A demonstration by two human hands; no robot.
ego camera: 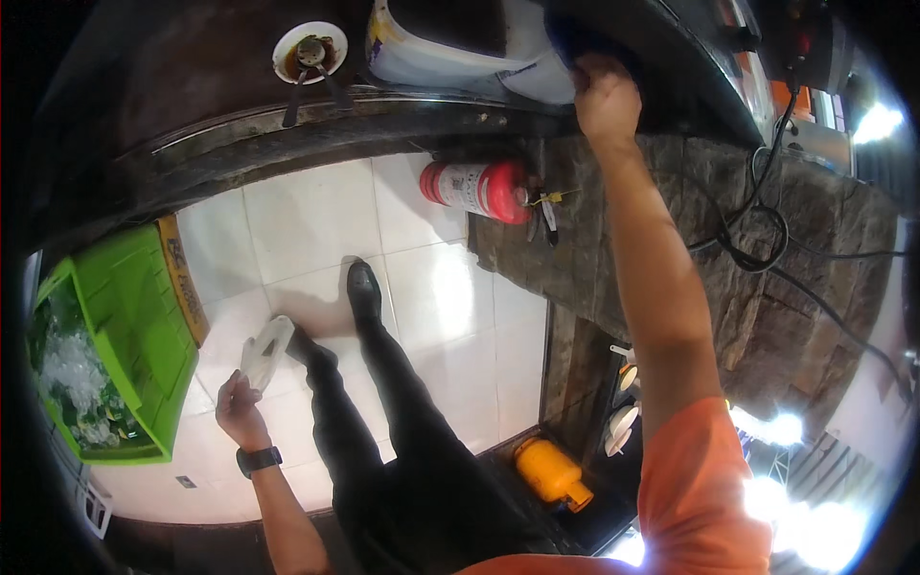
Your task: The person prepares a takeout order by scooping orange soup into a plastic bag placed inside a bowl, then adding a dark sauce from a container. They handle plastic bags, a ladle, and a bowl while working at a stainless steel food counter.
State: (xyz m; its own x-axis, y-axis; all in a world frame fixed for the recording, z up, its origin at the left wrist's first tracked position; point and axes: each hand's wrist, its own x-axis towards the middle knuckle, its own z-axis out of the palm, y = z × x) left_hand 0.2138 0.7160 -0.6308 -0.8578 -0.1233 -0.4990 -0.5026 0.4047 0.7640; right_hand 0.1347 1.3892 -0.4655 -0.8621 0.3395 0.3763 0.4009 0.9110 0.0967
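My left hand (241,413), with a dark watch on its wrist, grips the near end of a pale, translucent plastic item (268,352) with a dark patch, too unclear to name exactly. It is held out above the tiled floor. My right hand (609,97) reaches up to the dark counter, its fingers at a dark blue thing (586,32) beside a white plastic tub (438,61). Whether those fingers hold the blue thing cannot be made out. On the counter left of the tub stands a white bowl (280,54) with brown sauce and spoons.
A red fire extinguisher (474,188) is below the counter edge. At left stands a green crate (136,345) with ice and bottles. A yellow gas cylinder (548,468) sits low at right. Black cables (762,244) hang over the stone-look wall on the right.
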